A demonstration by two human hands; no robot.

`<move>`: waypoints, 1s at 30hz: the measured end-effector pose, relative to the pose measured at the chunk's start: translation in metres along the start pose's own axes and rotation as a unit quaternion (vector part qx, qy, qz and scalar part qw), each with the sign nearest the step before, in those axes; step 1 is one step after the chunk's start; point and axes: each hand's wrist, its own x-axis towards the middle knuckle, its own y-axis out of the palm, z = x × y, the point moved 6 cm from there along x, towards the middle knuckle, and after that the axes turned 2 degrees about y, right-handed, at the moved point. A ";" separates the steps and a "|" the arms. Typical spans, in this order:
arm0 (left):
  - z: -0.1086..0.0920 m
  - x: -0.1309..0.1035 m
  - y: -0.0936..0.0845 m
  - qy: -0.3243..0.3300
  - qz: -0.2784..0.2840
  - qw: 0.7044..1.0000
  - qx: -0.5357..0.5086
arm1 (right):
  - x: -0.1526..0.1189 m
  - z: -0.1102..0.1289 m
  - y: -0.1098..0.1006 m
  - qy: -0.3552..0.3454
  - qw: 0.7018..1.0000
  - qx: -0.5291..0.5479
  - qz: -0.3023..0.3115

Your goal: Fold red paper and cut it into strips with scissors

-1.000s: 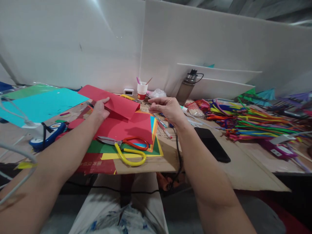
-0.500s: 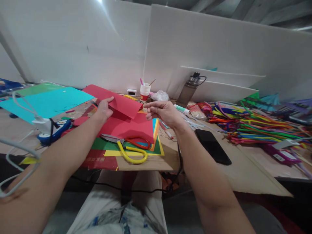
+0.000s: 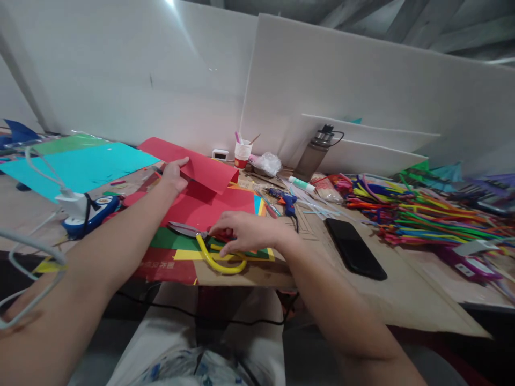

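Right hand [image 3: 249,233] down at scissors [image 3: 204,253], grip half-curled, hold unclear, left hand [image 3: 175,177] closed on red sheet [image 3: 205,171], table-edge lettering [image 3: 159,265] illegible.

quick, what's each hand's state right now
Left hand: closed, holding the raised red sheet.
Right hand: over the scissors, whether gripping can't be told.

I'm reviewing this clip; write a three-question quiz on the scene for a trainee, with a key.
1. True or false: the left hand holds a red sheet.
2. The right hand is at: A) the glue stick, B) the scissors, C) the cup.
3. Fill in: a black ____ lies on the cardboard, to the right of the right hand.

Key: 1 true; 2 B; 3 phone.
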 end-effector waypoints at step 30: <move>-0.024 -0.017 0.030 0.060 0.114 0.988 -0.091 | -0.013 -0.120 -0.035 0.306 0.907 -0.126 -0.259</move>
